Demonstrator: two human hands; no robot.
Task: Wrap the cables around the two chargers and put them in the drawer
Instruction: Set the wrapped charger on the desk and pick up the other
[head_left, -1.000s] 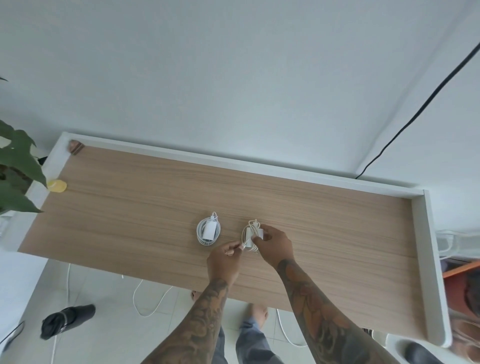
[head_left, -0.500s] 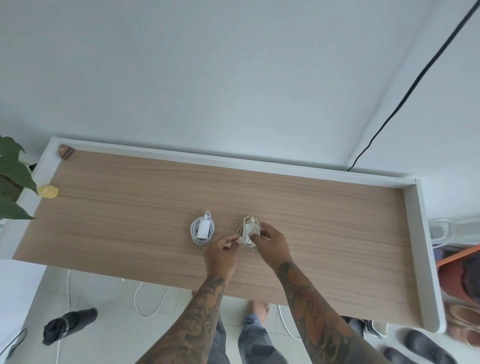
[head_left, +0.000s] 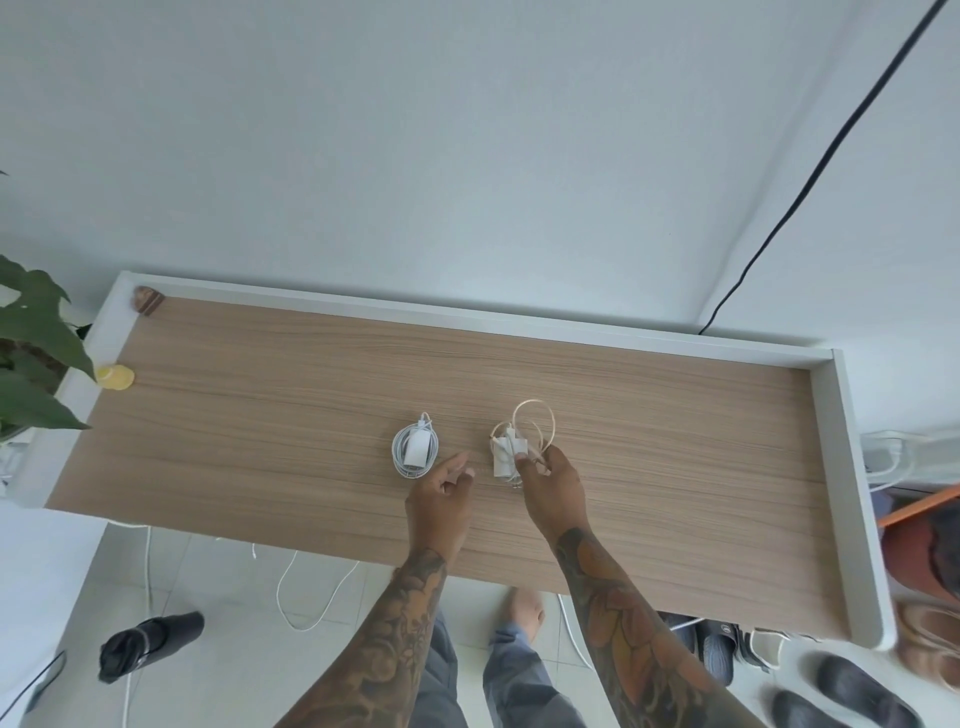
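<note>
Two white chargers lie mid-table on the wooden top (head_left: 311, 415). The left charger (head_left: 414, 451) has its white cable coiled in a neat ring around it. The right charger (head_left: 505, 453) has a cream cable (head_left: 532, 423) sprung out in loose loops behind it. My right hand (head_left: 551, 491) pinches that cable beside the charger block. My left hand (head_left: 440, 498) hovers just left of the right charger, fingers apart, holding nothing. No drawer shows in this view.
A white raised rim (head_left: 841, 467) borders the table's back and right side. A yellow object (head_left: 115, 376) and a brown one (head_left: 147, 300) sit at the left end beside a plant (head_left: 31, 353). White cables, a folded umbrella and shoes lie on the floor.
My left hand let go of the cable end and pulled back, opening. The cream cable's loops sprang wider behind the right charger.
</note>
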